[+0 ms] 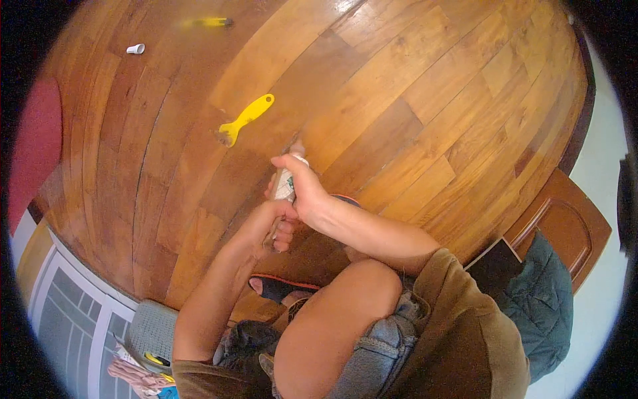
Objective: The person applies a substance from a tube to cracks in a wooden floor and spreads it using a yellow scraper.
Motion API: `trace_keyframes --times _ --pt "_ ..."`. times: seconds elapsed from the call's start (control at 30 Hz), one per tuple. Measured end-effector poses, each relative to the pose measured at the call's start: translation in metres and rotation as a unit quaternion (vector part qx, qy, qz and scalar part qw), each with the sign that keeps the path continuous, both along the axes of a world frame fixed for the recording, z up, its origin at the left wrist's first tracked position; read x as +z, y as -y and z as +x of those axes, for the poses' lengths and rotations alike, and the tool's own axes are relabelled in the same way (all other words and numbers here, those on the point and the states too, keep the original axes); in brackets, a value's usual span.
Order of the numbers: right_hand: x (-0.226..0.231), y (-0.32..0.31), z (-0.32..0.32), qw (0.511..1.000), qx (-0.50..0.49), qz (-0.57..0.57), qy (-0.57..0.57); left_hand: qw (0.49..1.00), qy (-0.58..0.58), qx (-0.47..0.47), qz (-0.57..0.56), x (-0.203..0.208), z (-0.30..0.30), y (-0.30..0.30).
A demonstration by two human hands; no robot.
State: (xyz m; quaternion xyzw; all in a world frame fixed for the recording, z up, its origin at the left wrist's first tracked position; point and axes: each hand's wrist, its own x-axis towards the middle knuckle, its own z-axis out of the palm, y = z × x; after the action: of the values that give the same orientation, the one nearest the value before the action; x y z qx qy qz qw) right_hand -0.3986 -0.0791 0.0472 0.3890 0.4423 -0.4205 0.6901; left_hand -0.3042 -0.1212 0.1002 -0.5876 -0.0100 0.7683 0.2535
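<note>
Between my hands is a caulking gun with a white printed cartridge, its tip pointing forward at the wooden floor. My left hand is wrapped round its rear end, where the handle is mostly hidden by the fingers. Further forward, my right hand grips the cartridge with the thumb lying across it. A small yellow plastic scraper, smeared with dark residue at its blade end, lies on the planks just ahead and left of my hands.
Far off on the floor lie a white cap-like piece and a yellow and black tool. A red mat is at the left. Lower left stands a grey basket; at the right are a brown panel and a dark quilted cloth.
</note>
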Motion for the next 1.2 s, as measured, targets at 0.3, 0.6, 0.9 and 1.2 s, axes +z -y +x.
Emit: trace_keyframes --times 0.3,0.6,0.9,1.2 --pt "0.008 0.004 0.0 0.999 0.021 0.012 -0.035 0.998 -0.033 -0.025 -0.039 0.004 0.004 0.005" --pt "-0.001 0.001 0.001 0.996 0.0 0.001 -0.095 0.983 -0.092 -0.108 -0.116 0.004 -0.003 0.016" --pt "0.007 0.008 -0.05 0.962 -0.028 -0.03 -0.269 0.953 -0.155 -0.093 -0.243 -0.008 -0.053 0.007" --pt "0.019 0.007 -0.09 0.978 -0.042 -0.037 -0.201 0.802 -0.136 -0.198 -0.546 -0.039 -0.068 -0.028"
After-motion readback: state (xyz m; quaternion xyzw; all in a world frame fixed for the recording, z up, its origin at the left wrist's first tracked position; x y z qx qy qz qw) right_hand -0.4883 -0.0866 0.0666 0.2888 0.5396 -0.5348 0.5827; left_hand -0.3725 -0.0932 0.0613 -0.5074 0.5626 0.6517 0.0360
